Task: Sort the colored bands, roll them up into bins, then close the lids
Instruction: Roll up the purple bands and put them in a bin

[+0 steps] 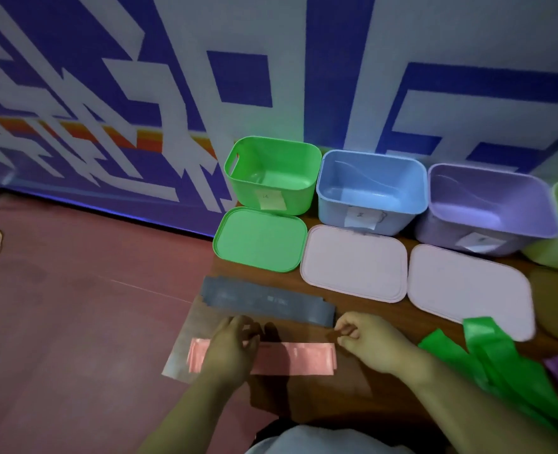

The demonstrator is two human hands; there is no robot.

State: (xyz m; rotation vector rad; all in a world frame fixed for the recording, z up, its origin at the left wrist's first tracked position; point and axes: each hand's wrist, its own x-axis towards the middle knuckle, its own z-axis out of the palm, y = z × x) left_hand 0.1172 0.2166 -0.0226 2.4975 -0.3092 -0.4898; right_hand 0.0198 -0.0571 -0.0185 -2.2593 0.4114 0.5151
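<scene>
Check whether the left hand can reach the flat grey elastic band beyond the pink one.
Probably yes: the left hand is right beside the flat grey elastic band, which lies uncovered with nothing between them.

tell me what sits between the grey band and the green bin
The green lid lies flat between the grey band and the green bin, head view.
</scene>
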